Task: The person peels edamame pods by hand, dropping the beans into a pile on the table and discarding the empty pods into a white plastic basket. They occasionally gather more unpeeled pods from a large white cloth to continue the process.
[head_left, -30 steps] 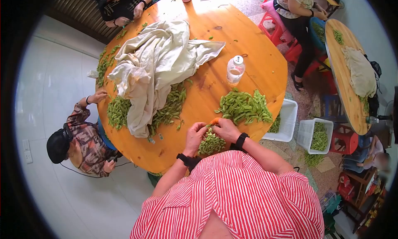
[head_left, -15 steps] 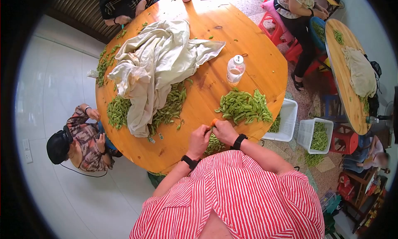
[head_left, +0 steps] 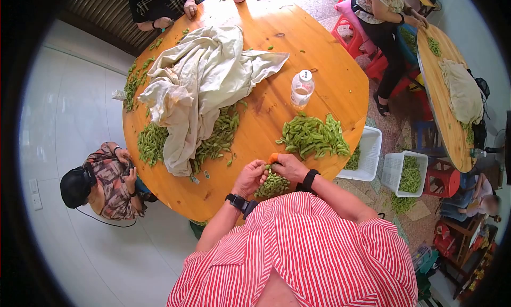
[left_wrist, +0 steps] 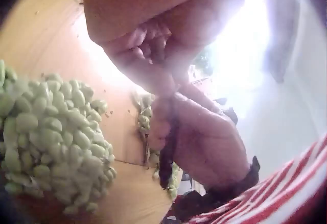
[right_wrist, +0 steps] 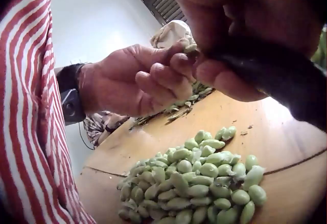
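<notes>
My left hand [head_left: 251,177] pinches a small green bean pod [right_wrist: 190,48] between thumb and forefinger. My right hand [head_left: 290,167] meets it fingertip to fingertip, its fingers curled at the pod's other end, mostly hidden by the hand itself. An orange piece [head_left: 273,157] sits along the right hand's fingers; a long dark shape [right_wrist: 271,73] lies there in the right wrist view. Below both hands is a heap of shelled pale green beans [right_wrist: 189,183], partly covered by them in the head view. Unshelled pods [head_left: 314,137] are piled just beyond the right hand.
On the wooden table [head_left: 261,121] stand a clear bottle [head_left: 302,91] and a crumpled pale cloth [head_left: 197,78] over more pods [head_left: 218,137]. White baskets [head_left: 372,152] hold pods at the right. A person [head_left: 109,174] sits at the left; two others are farther back.
My hands dipped nearer the bean heap, then the left turned and drew slightly left, uncovering the heap again. The person at the left has brought both hands in toward the body.
</notes>
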Action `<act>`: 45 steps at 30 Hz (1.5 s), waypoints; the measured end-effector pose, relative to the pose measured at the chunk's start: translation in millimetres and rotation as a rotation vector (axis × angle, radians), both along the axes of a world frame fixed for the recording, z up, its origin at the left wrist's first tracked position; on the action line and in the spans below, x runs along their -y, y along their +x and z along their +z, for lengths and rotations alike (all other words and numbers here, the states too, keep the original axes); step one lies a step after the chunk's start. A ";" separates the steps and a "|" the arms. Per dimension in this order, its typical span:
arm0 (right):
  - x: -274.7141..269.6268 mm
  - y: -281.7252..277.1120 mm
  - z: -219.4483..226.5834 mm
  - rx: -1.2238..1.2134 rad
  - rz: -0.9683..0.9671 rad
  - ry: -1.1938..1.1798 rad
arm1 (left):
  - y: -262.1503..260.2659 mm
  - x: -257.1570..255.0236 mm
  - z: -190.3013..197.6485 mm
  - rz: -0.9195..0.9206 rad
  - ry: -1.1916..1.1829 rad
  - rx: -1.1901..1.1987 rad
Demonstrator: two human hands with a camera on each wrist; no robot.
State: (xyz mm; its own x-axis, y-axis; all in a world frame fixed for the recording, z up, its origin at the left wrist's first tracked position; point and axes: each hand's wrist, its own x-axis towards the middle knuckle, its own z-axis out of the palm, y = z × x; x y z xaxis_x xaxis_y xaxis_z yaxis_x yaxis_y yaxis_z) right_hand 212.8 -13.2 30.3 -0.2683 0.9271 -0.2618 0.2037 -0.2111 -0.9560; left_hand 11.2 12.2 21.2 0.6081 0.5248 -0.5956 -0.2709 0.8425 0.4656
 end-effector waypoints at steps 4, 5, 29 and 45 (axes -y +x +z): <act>1.1 0.0 0.9 -0.063 -0.013 -0.087 | 7.7 -0.5 7.0 0.021 -0.066 0.054; 1.2 0.7 2.5 -0.019 -0.030 -0.125 | 11.8 -0.8 12.8 -0.008 0.105 -0.125; -3.5 -4.7 13.0 0.158 -0.259 0.002 | 24.6 -4.2 10.9 0.055 0.306 -0.374; -6.9 -0.7 2.1 -0.074 -0.175 -0.273 | 21.1 2.3 10.3 0.000 0.416 -0.356</act>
State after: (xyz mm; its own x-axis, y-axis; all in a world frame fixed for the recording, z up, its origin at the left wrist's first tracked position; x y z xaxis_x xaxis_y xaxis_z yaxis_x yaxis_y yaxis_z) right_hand 212.1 -6.4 32.4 -0.1392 0.8590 -0.4927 0.0737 -0.4872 -0.8702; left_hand 32.3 10.0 31.5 0.4072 0.7596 -0.5071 -0.0358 0.5681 0.8222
